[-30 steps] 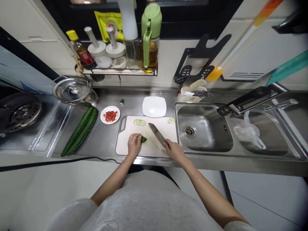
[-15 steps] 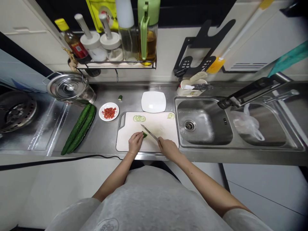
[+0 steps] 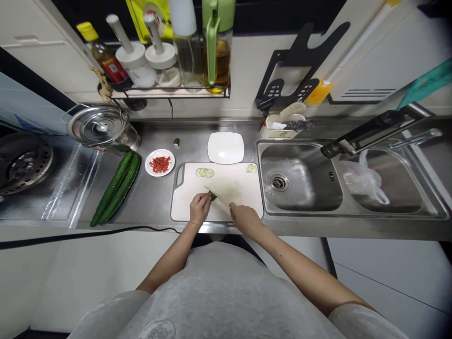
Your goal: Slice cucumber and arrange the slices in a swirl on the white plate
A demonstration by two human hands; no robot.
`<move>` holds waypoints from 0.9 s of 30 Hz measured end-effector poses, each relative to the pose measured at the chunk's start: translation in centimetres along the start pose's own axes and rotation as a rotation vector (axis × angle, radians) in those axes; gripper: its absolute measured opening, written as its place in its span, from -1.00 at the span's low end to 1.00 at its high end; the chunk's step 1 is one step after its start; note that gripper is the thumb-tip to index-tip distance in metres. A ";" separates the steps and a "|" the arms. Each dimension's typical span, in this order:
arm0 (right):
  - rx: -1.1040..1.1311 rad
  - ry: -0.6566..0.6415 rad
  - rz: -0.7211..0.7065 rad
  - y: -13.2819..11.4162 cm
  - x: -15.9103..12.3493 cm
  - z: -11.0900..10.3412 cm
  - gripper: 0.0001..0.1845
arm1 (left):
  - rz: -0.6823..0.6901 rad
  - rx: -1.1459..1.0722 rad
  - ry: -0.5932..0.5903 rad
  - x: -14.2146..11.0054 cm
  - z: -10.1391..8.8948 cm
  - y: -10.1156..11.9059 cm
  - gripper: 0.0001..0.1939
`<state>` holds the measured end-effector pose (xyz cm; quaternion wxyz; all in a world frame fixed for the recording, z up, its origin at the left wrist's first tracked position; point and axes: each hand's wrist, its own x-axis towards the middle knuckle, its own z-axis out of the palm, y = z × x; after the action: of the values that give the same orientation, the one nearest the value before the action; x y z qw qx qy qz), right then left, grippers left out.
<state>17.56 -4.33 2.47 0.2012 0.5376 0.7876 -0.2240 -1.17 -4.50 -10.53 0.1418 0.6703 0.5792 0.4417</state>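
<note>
likely slicing: left hand (image 3: 199, 208) clamped on cucumber piece (image 3: 213, 196), right hand (image 3: 245, 219) clamped on knife (image 3: 221, 200); next cut needs fingers (image 3: 205, 197) clear.

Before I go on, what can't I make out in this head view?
All in the head view:
Cucumber piece: full length, partly covered by the left hand.
Knife: handle, covered by the right hand.
Pot: contents, under its lid.
Yellow packet: top, cut off by the upper edge.
Bottle label: print, too small.

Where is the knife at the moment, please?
In the head view, the knife is in the right hand, over the cutting board, beside the cucumber piece.
</note>
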 end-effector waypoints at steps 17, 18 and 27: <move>0.013 -0.014 0.008 -0.4 -0.3 -0.5 -0.73 | 0.006 0.006 -0.017 0.3 -0.2 0.4 -0.82; 0.013 -0.015 0.011 -0.4 -0.3 -0.5 -0.74 | 0.006 0.011 -0.015 0.3 -0.1 0.4 -0.82; -0.023 -0.022 -0.003 -0.7 -0.2 -0.6 -0.73 | 0.017 0.038 -0.022 0.2 -0.1 0.1 -0.83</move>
<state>16.88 -4.38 3.17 0.2157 0.5316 0.7887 -0.2209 -1.19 -4.38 -10.31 0.1317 0.6828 0.5802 0.4241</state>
